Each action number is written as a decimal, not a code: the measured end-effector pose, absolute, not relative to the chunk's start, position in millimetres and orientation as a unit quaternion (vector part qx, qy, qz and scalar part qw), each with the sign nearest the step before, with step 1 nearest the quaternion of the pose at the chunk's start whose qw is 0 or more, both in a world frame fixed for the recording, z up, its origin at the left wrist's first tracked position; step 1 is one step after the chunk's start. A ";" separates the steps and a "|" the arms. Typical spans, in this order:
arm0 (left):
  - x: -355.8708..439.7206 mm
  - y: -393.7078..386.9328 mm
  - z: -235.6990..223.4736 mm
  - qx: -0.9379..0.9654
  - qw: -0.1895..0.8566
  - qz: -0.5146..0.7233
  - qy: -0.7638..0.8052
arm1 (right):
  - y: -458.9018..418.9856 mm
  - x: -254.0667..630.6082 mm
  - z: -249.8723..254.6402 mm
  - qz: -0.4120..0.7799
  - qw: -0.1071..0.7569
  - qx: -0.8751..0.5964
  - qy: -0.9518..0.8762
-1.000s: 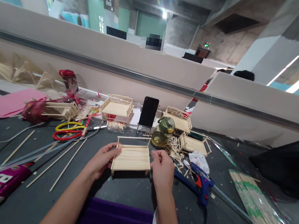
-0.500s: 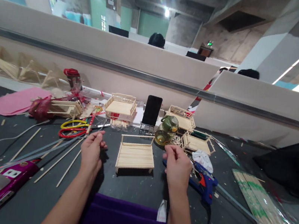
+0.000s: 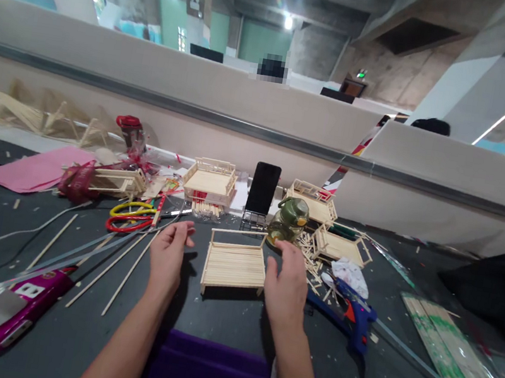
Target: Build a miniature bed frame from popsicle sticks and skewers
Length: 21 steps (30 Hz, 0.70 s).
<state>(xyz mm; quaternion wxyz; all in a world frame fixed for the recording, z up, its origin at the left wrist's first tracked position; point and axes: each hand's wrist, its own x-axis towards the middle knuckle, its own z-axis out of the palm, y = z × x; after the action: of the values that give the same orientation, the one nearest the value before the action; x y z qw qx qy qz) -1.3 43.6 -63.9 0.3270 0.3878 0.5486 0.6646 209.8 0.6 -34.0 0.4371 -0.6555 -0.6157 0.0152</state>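
A small bench-like frame of thin wooden sticks [image 3: 236, 266], with a slatted top and a raised rail at the back, stands on the dark table in front of me. My left hand [image 3: 168, 255] hovers to its left, apart from it, fingers loosely bent with nothing visible in them. On the other side, my right hand [image 3: 288, 284] is open, thumb and fingers apart, close by the frame's right edge; whether it touches cannot be told. Right of that hand lies a blue glue gun [image 3: 358, 324]. Behind the frame a black phone [image 3: 263, 187] leans on a wire stand.
Similar stick models [image 3: 209, 181] stand at the back, beside a green-lidded jar [image 3: 289, 220]. Scissors [image 3: 130, 221], loose sticks [image 3: 128, 278] and a magenta power strip [image 3: 15, 308] lie left. Right are bagged sticks [image 3: 451, 354] and a black bag [image 3: 497, 279]. Purple cloth [image 3: 213, 374] lies nearest me.
Both hands came off the stick frame and moved apart, leaving it standing on the table. Since then my right hand has opened and come back toward its right edge; my left stays away.
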 end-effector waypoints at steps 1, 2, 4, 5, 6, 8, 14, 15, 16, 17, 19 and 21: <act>-0.6 43.9 -64.9 0.389 0.337 0.659 0.549 | 1.3 207.8 -38.7 0.014 0.432 -0.646 -0.629; 0.0 44.5 -66.1 0.389 0.340 0.656 0.550 | 1.7 206.2 -42.3 0.020 0.418 -0.646 -0.638; 0.8 45.7 -68.5 0.396 0.330 0.655 0.552 | 1.5 203.9 -46.4 0.036 0.381 -0.664 -0.643; 1.1 46.1 -69.2 0.399 0.321 0.659 0.551 | 1.3 203.0 -47.3 0.036 0.370 -0.670 -0.643; 1.5 46.3 -69.3 0.398 0.313 0.664 0.550 | 1.2 202.2 -47.9 0.029 0.369 -0.670 -0.643; 2.4 45.6 -67.3 0.387 0.306 0.675 0.549 | 1.4 200.7 -48.9 0.002 0.396 -0.652 -0.647; 6.6 38.4 -53.7 0.327 0.280 0.755 0.495 | 0.4 195.8 -49.4 0.053 0.522 -0.590 -0.614; 6.8 37.5 -52.3 0.327 0.279 0.766 0.478 | -0.5 195.2 -48.1 0.076 0.536 -0.585 -0.605; 6.8 37.0 -51.5 0.329 0.277 0.775 0.463 | -1.5 194.8 -46.7 0.093 0.547 -0.578 -0.598; 6.6 37.0 -51.3 0.330 0.269 0.782 0.456 | -2.7 194.7 -45.1 0.102 0.557 -0.571 -0.595; 5.7 38.4 -52.6 0.329 0.236 0.790 0.461 | -5.0 195.0 -42.6 0.113 0.561 -0.566 -0.593; 5.1 40.6 -54.7 0.334 0.197 0.789 0.478 | -6.8 195.8 -41.4 0.122 0.548 -0.586 -0.584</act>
<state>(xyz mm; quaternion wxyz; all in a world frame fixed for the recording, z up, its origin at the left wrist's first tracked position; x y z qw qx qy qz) 5.1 40.6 -54.7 0.1967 0.3335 0.4776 0.7886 195.8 -6.8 -41.4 0.5475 -0.5864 -0.5844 0.1216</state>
